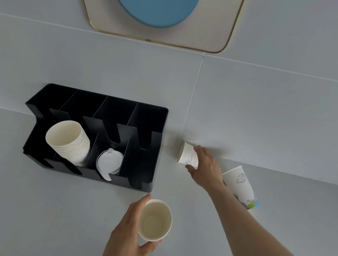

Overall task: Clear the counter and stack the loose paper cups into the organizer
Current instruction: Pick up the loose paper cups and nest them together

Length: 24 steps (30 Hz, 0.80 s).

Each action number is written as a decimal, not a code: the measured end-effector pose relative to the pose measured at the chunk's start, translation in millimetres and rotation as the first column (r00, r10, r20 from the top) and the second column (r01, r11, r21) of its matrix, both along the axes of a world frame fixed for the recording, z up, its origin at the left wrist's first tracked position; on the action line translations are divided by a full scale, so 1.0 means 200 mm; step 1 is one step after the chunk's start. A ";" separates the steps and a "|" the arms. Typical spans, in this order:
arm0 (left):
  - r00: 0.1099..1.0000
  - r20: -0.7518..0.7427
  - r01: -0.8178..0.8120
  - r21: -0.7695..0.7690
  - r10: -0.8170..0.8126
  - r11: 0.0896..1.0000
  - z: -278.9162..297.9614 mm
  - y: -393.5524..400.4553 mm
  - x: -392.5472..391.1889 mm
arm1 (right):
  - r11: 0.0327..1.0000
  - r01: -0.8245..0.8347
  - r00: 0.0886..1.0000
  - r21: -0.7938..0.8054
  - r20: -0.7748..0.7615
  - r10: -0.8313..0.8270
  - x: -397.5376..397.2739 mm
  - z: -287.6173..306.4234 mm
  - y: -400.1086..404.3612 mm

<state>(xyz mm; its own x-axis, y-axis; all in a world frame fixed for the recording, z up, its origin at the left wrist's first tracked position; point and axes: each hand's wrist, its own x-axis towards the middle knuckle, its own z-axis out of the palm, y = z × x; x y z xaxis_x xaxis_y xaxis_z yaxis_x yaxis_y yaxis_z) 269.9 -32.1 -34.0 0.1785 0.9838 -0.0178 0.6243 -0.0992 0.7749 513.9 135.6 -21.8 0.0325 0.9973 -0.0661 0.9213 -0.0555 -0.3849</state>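
A black organizer (139, 178) with several slots stands on the grey counter against the wall. Its left slot holds a stack of white paper cups (68, 141), and the slot beside it holds white lids (109, 162). My left hand (128, 234) grips an upright white cup (156, 220) just in front of the organizer. To the organizer's right, by the wall, my right hand (205, 167) closes around a small printed cup (188, 156) that is tipped on its side. A taller printed cup (240, 185) lies tilted behind my right forearm.
The grey counter (44, 209) meets the grey tiled wall close behind the organizer. A gold-rimmed panel with a blue oval (154, 4) hangs on the wall above. The two right slots of the organizer show nothing inside.
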 end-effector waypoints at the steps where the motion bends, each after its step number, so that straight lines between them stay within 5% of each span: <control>1: 1.000 -0.003 -0.002 -0.003 0.002 1.000 -0.01 0.00 0.00 | 1.000 -0.020 0.999 -0.021 0.028 0.021 0.01 -0.02 0.05; 8: 1.000 -0.001 -0.008 -0.004 0.008 1.000 -0.02 0.01 0.00 | 0.997 -0.064 0.974 -0.039 0.213 0.071 -0.03 -0.12 0.08; 12: 1.000 -0.001 0.004 -0.001 -0.004 1.000 -0.01 0.02 0.00 | 0.998 -0.049 0.980 -0.048 0.189 0.057 -0.07 -0.16 -0.03; 18: 1.000 0.000 0.031 -0.007 -0.031 1.000 0.02 0.03 0.00 | 0.999 0.029 0.980 -0.016 -0.195 -0.032 -0.09 -0.08 -0.25; 24: 1.000 0.000 0.020 -0.020 -0.020 1.000 0.02 0.02 0.00 | 0.980 0.159 0.802 0.123 -0.595 -0.056 -0.09 0.19 -0.53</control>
